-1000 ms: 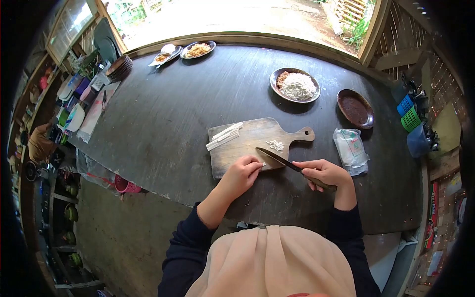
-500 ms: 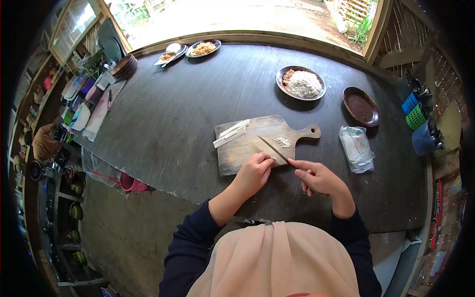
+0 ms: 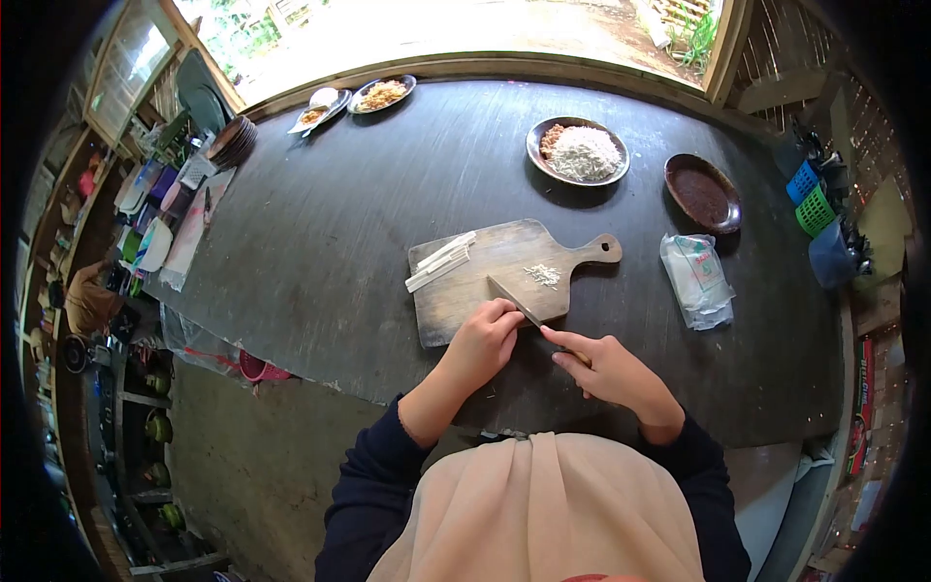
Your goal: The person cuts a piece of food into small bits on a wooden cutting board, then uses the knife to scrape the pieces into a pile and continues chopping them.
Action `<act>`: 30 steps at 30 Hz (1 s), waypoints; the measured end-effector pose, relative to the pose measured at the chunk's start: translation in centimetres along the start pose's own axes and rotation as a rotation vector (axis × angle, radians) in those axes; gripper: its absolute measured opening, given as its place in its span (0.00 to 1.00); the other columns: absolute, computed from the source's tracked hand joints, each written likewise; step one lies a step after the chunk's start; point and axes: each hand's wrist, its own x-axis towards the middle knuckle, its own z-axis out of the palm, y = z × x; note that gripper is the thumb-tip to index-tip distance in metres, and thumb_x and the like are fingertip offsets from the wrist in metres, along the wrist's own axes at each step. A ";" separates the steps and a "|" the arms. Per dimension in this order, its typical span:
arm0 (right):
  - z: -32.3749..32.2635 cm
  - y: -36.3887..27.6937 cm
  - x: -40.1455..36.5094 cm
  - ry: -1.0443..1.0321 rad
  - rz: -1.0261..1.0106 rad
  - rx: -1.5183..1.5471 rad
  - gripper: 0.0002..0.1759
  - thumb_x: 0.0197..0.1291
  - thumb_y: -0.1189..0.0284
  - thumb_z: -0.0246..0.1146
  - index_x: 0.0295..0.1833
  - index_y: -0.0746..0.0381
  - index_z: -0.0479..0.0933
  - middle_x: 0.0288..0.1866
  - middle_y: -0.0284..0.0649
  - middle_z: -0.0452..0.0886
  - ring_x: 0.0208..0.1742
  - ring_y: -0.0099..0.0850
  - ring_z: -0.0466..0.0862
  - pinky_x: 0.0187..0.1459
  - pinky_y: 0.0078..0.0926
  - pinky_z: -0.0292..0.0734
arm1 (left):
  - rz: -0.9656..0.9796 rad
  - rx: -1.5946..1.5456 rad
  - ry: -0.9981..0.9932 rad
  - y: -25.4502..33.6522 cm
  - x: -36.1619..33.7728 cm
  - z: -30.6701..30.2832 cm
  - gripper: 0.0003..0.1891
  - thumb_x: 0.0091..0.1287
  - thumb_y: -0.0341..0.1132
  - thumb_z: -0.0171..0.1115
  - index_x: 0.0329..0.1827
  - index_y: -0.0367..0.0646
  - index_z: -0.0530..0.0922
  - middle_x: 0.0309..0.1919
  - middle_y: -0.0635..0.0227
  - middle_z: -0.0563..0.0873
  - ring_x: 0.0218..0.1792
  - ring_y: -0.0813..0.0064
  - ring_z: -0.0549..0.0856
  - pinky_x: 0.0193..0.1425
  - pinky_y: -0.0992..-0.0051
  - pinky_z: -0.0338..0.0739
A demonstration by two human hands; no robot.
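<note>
The only view looks forward and down from the person's head, close above the bench point(image 3: 320, 223), with the window point(image 3: 456, 34) at top.

Dark navy long sleeves point(image 3: 373, 480) and a draped, softly pleated beige cloth point(image 3: 538, 504) over the chest.
</note>
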 end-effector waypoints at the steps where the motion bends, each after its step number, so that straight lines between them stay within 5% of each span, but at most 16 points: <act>1: 0.1 0.0 0.0 0.005 -0.028 -0.002 0.22 0.71 0.68 0.59 0.70 0.51 0.73 0.17 0.42 0.75 0.15 0.25 0.76 0.26 0.27 0.75 | -0.017 -0.003 0.000 0.1 0.0 0.0 0.10 0.59 0.21 0.63 0.44 0.34 0.81 0.44 0.56 0.81 0.46 0.54 0.82 0.52 0.64 0.79; 17: 0.7 0.7 0.2 0.081 -0.133 0.007 0.21 0.69 0.72 0.60 0.66 0.58 0.75 0.18 0.52 0.72 0.15 0.34 0.70 0.27 0.29 0.73 | -0.030 -0.042 -0.016 0.0 -0.3 -0.3 0.12 0.58 0.19 0.64 0.45 0.34 0.82 0.44 0.57 0.81 0.46 0.56 0.82 0.51 0.65 0.78; 30: 0.4 -0.2 -0.2 0.040 -0.105 -0.001 0.19 0.69 0.72 0.59 0.64 0.59 0.74 0.21 0.54 0.75 0.17 0.40 0.76 0.27 0.30 0.74 | -0.023 0.000 -0.038 0.2 -0.3 -0.3 0.11 0.57 0.18 0.62 0.44 0.34 0.80 0.45 0.56 0.80 0.48 0.54 0.81 0.53 0.64 0.77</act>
